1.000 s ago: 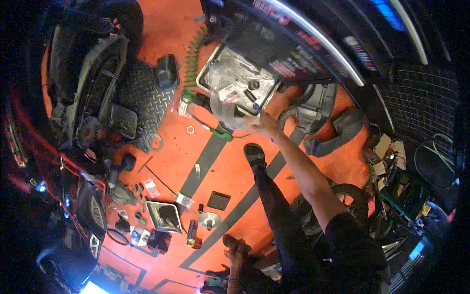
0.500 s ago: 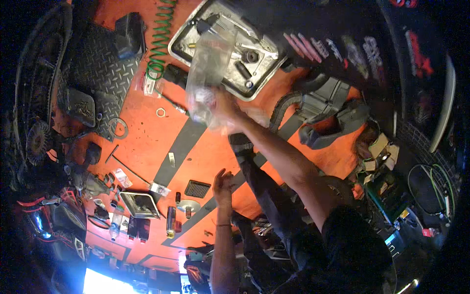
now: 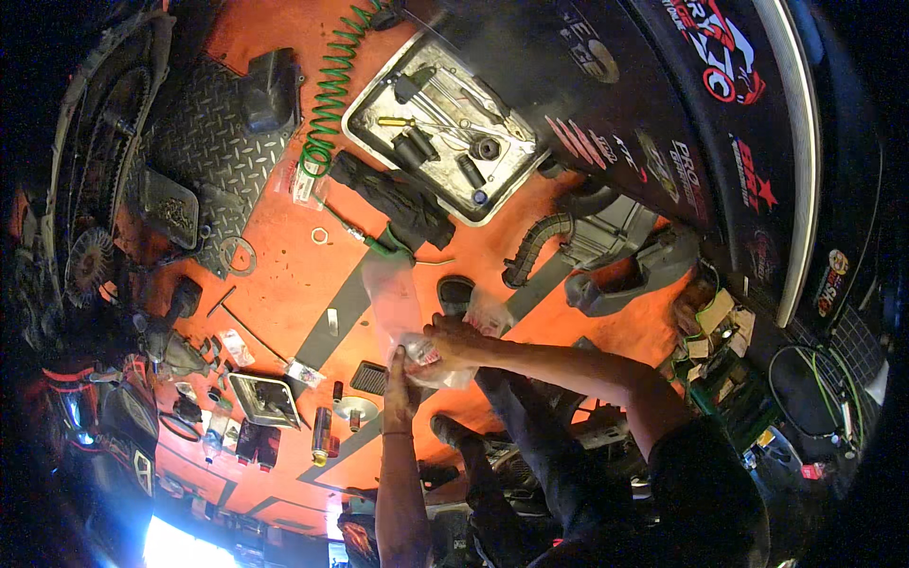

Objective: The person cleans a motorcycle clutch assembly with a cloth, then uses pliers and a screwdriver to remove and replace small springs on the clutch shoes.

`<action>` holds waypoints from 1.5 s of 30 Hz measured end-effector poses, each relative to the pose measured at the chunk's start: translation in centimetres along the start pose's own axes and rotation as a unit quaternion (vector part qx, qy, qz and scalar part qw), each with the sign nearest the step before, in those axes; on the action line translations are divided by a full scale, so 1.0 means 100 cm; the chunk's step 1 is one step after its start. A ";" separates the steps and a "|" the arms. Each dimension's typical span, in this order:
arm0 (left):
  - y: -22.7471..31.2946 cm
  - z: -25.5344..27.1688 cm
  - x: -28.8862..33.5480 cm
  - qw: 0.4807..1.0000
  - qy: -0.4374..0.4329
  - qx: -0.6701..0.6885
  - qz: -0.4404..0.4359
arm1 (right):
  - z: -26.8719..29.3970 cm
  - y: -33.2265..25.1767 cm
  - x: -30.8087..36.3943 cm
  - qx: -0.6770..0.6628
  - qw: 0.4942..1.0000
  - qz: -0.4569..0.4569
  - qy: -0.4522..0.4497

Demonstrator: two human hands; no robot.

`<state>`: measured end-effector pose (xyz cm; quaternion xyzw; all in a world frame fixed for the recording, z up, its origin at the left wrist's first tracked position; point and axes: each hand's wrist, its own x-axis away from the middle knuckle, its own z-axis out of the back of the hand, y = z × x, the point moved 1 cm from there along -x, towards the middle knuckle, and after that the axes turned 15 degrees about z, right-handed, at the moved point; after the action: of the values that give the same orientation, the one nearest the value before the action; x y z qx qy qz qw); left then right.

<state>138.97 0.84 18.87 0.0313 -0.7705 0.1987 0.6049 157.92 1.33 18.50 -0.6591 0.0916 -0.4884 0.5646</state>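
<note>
Both of my hands meet at a clear plastic bag point(image 3: 405, 317) held over the orange floor. My right hand point(image 3: 454, 338) grips the bag's lower part from the right. My left hand point(image 3: 400, 383) comes up from below and pinches the same bag at its lower edge. Small red-and-white items show inside the bag near my fingers. My dark trouser legs and a shoe point(image 3: 456, 292) lie under the hands.
A metal tray point(image 3: 374, 90) with sockets and tools sits at the top, beside a green coiled hose point(image 3: 327, 90) and a black cloth point(image 3: 398, 199). Grey plastic covers point(image 3: 625, 270) lie right. Small parts, a square filter point(image 3: 260, 398) and cylinders point(image 3: 322, 431) scatter left.
My right hand has pulled the bag down from near the tray toward my lap. My left hand has risen and taken hold of the bag too.
</note>
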 end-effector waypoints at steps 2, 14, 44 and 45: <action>0.003 -0.013 -0.002 0.996 0.076 -0.054 0.012 | -0.009 0.006 -0.006 0.017 0.997 0.078 -0.004; -0.020 0.064 -0.027 0.993 0.079 -0.053 -0.063 | 0.087 0.088 -0.063 -0.011 0.976 -0.083 0.200; -0.105 0.038 -0.043 0.902 0.027 -0.424 0.080 | 0.256 0.194 -0.125 0.151 0.901 -0.249 0.321; -0.104 0.039 -0.041 0.879 0.043 -0.471 0.056 | 0.263 0.190 -0.129 0.140 0.905 -0.261 0.305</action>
<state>139.45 -10.87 17.04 -0.3087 -0.7471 -0.1534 0.5684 179.23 20.62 -1.25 -0.3923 0.0148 -0.8031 0.4483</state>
